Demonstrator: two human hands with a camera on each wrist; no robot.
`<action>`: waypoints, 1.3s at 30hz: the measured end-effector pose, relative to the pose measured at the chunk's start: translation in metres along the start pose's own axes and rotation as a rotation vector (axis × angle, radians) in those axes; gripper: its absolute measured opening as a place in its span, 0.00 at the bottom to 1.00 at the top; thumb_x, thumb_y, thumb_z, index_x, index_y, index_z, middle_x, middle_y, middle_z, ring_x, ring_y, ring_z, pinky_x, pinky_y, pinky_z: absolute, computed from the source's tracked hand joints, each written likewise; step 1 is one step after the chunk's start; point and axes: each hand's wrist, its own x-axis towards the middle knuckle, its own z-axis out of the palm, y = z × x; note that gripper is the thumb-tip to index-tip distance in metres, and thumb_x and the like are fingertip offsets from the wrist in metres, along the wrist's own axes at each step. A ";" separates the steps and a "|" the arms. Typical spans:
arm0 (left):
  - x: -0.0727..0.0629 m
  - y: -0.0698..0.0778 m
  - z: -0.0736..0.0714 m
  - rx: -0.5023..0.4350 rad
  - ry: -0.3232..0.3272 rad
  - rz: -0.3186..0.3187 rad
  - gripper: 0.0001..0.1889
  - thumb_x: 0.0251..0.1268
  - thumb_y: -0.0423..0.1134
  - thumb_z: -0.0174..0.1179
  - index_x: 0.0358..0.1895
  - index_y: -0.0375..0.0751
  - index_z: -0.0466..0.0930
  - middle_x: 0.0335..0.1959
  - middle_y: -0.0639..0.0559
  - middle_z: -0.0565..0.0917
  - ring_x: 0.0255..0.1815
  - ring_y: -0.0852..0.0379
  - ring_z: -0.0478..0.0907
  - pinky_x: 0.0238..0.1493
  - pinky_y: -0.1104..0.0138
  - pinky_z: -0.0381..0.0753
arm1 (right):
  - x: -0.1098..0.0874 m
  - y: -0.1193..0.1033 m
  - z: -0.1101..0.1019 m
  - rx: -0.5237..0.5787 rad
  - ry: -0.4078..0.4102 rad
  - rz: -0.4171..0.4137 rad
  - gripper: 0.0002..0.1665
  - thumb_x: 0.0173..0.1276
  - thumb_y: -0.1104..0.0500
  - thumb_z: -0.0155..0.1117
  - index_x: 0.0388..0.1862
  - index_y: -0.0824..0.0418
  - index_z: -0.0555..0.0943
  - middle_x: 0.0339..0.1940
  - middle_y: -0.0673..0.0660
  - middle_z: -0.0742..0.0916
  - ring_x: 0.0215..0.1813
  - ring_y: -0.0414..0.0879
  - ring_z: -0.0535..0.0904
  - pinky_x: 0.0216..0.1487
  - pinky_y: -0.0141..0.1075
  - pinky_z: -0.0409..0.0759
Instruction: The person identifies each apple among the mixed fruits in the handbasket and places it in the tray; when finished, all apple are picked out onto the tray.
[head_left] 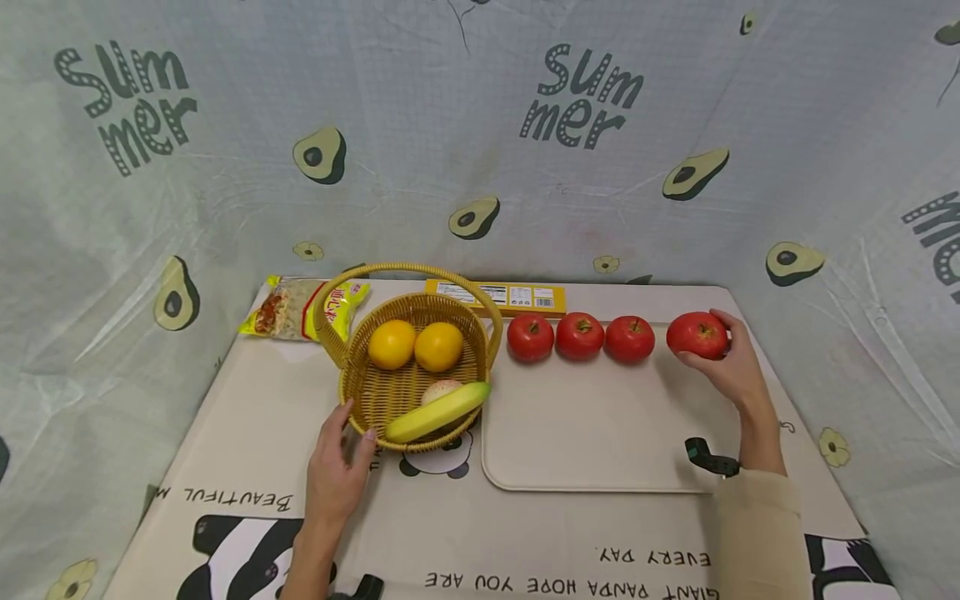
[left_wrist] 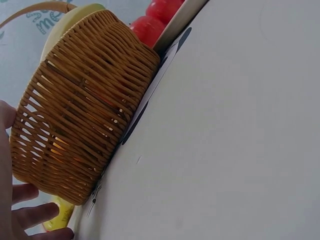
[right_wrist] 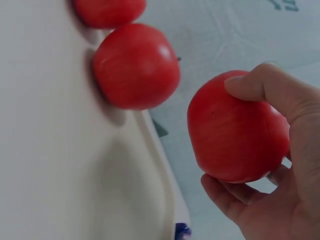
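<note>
My right hand point(head_left: 738, 367) grips a red apple point(head_left: 697, 335), thumb on one side and fingers on the other, above the right end of the white tray point(head_left: 592, 433). Three more red apples point(head_left: 579, 336) sit in a row along the tray's back edge. At the near left of the wicker basket point(head_left: 415, 442), my left hand point(head_left: 335, 475) has its thumb and fingertips at the rim, the other fingers extended by the woven side. Inside the basket lie two oranges point(head_left: 392, 344), a banana point(head_left: 438, 412) and a pale round thing point(head_left: 441, 391) partly hidden behind the banana.
Left of the basket, at the back, lies a yellow clear-fronted food bag point(head_left: 300, 308). A yellow box point(head_left: 525, 298) stands along the table's back edge, partly behind the basket handle. Patterned cloth point(head_left: 480, 150) hangs behind and along both sides. Panda prints mark the table cover point(head_left: 525, 542).
</note>
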 end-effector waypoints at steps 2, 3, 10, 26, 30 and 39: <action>0.000 0.000 0.000 -0.002 -0.001 -0.002 0.30 0.71 0.40 0.58 0.75 0.43 0.64 0.73 0.42 0.70 0.73 0.41 0.69 0.64 0.45 0.76 | 0.005 0.007 0.003 0.004 0.008 0.013 0.57 0.65 0.53 0.70 0.82 0.59 0.46 0.79 0.68 0.60 0.76 0.68 0.56 0.68 0.70 0.69; 0.000 0.000 0.000 -0.005 -0.002 -0.005 0.30 0.71 0.40 0.58 0.75 0.43 0.64 0.74 0.42 0.70 0.73 0.42 0.68 0.64 0.46 0.76 | 0.007 0.011 0.004 0.003 0.010 0.017 0.57 0.65 0.53 0.70 0.82 0.59 0.46 0.79 0.69 0.59 0.76 0.68 0.56 0.68 0.70 0.68; 0.000 0.000 -0.001 -0.016 -0.006 -0.009 0.30 0.72 0.40 0.58 0.75 0.43 0.64 0.74 0.41 0.69 0.73 0.41 0.68 0.64 0.46 0.75 | 0.019 0.025 0.013 0.010 0.001 0.052 0.57 0.66 0.53 0.69 0.82 0.60 0.44 0.80 0.70 0.58 0.78 0.70 0.54 0.70 0.70 0.65; 0.000 0.002 -0.003 -0.009 -0.015 -0.019 0.30 0.71 0.42 0.59 0.74 0.43 0.65 0.73 0.44 0.70 0.73 0.44 0.69 0.65 0.48 0.77 | 0.029 0.033 0.027 0.004 -0.030 0.153 0.59 0.67 0.48 0.69 0.83 0.58 0.42 0.81 0.71 0.56 0.78 0.71 0.53 0.71 0.70 0.64; 0.000 0.002 -0.004 -0.002 -0.017 -0.027 0.30 0.72 0.42 0.59 0.74 0.43 0.64 0.74 0.44 0.70 0.74 0.45 0.69 0.65 0.48 0.77 | 0.031 0.031 0.027 -0.009 -0.049 0.146 0.59 0.67 0.47 0.68 0.83 0.58 0.41 0.80 0.72 0.56 0.78 0.72 0.53 0.70 0.71 0.64; 0.001 0.002 -0.002 -0.002 -0.013 -0.012 0.30 0.72 0.41 0.58 0.75 0.43 0.64 0.73 0.42 0.70 0.72 0.42 0.69 0.63 0.44 0.78 | 0.028 0.029 0.026 -0.025 -0.073 0.132 0.59 0.69 0.45 0.66 0.83 0.59 0.39 0.81 0.72 0.54 0.78 0.73 0.52 0.72 0.71 0.61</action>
